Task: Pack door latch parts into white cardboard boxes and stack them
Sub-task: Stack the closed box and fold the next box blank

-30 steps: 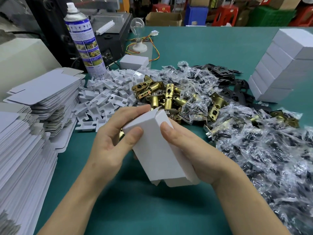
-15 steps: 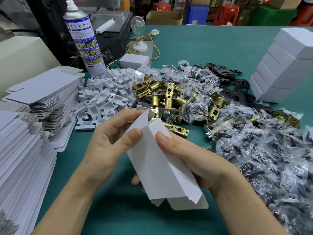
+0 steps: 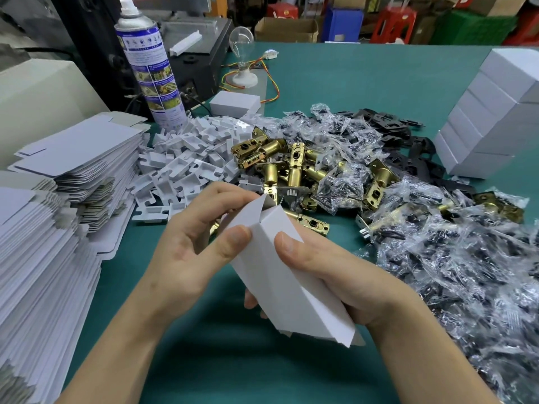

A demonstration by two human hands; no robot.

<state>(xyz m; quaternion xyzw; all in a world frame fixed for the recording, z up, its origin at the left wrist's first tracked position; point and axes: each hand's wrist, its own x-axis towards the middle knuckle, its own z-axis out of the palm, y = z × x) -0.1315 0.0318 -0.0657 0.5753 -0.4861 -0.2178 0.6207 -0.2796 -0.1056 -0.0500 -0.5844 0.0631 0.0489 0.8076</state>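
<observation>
Both hands hold one white cardboard box [image 3: 280, 275] above the green table, its far end flaps standing open. My left hand [image 3: 198, 246] grips its left side, thumb on the near face and fingers at the top flap. My right hand [image 3: 335, 272] wraps the right side from beneath, thumb pressed on the front. Brass door latches [image 3: 291, 170] lie piled just beyond the box. Clear bags of dark screws [image 3: 452, 258] spread to the right. A heap of white plastic inserts [image 3: 186, 167] lies left of the latches. Closed white boxes [image 3: 493, 112] are stacked at the far right.
Flat white box blanks [image 3: 43, 228] are stacked high along the left edge. A spray can [image 3: 151, 65] stands behind the inserts, beside a light bulb on a base [image 3: 243, 53] and one closed white box [image 3: 234, 104]. Black metal plates [image 3: 414, 147] lie behind the bags.
The box has gone from closed and lying flatter to tilted up on edge, with its far end flap lifted open by my left fingers. Both hands kept their grip.
</observation>
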